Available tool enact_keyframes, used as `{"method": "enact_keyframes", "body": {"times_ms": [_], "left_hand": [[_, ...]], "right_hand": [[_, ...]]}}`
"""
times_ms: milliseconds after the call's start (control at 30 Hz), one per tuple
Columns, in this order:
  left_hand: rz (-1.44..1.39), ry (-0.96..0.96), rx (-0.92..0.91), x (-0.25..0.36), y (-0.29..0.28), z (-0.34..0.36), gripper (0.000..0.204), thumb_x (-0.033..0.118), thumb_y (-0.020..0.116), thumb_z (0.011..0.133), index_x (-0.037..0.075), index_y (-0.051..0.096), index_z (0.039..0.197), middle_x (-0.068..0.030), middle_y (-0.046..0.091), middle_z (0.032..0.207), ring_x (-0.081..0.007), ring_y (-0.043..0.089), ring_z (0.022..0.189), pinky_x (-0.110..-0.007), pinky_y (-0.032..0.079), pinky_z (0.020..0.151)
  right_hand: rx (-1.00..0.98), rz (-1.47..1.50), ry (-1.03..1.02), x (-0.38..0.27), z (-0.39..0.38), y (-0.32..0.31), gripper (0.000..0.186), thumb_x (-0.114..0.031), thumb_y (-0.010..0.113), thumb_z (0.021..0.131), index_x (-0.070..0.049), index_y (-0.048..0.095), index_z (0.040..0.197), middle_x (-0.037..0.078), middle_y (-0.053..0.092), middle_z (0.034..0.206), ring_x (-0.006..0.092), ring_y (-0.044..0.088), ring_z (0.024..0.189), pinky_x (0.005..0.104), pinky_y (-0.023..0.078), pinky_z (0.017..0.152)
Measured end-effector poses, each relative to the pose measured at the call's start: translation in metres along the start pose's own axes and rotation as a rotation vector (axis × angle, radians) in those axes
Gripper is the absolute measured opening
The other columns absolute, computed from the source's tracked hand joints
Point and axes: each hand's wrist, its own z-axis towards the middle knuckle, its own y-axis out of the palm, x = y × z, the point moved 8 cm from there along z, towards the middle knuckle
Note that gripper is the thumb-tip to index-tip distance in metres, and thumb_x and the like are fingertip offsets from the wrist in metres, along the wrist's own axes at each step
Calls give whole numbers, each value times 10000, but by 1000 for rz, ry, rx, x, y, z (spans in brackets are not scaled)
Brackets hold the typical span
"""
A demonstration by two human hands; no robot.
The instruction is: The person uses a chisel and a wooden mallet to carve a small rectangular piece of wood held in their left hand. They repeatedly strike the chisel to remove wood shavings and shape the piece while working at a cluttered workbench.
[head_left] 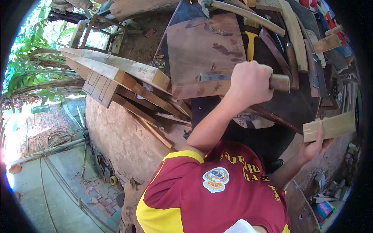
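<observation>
Being gripped in closed left hand [250,82], chisel [213,77] is held over brown board [202,42] | pale block [335,125] is clasped by right hand [312,149] | chisel judged stiff, weighty, best grasped by handle [280,83]

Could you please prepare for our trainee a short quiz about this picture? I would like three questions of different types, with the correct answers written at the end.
1. Multiple choice: which hand holds the chisel-like tool?
A) left
B) right
C) both

2. True or false: the right hand is empty.

3. Fill in the gap: the person's shirt is dark red, and the edge of its sleeve is ____.

Key:
1. A. The left hand is closed around its wooden handle.
2. False. It holds a pale wooden block.
3. Yellow.
</observation>
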Motion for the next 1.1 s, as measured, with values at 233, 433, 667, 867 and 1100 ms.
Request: {"method": "enact_keyframes", "body": {"times_ms": [233,433,667,867,1100], "left_hand": [[-143,232,-392,73,47,-35,196,222,688,579,75,603,676,-130,601,591,-327,619,559,-426,483,512],[-352,470,-752,114,61,-86,215,192,699,605,57,575,717,-138,618,654,-327,629,611,-418,490,536],[-302,185,-723,50,25,-99,257,167,721,590,77,576,783,-89,631,741,-296,641,703,-389,505,568],[-368,-40,-371,0,-30,-84,296,39,691,586,59,630,875,-110,642,786,-296,645,722,-351,512,609],[195,-298,61,-72,-75,-54,242,79,679,676,43,626,909,-141,618,834,-362,606,779,-417,480,682]], "right_hand": [[45,-145,-185,29,-14,-5,635,18,699,711,6,387,1264,208,553,1091,272,600,887,387,537,776],[-125,-36,-391,24,-13,25,649,-4,640,722,18,306,1278,210,528,1041,261,582,811,366,508,721],[-86,-16,-433,19,-15,29,625,27,536,770,16,249,1325,261,501,1066,290,568,796,376,503,707],[-82,-11,-296,33,-7,22,564,16,539,781,25,281,1283,273,496,1096,295,580,794,364,508,701],[-24,-7,-170,33,-8,25,539,-42,567,768,61,304,1227,258,505,1085,272,580,809,363,504,707]]}}
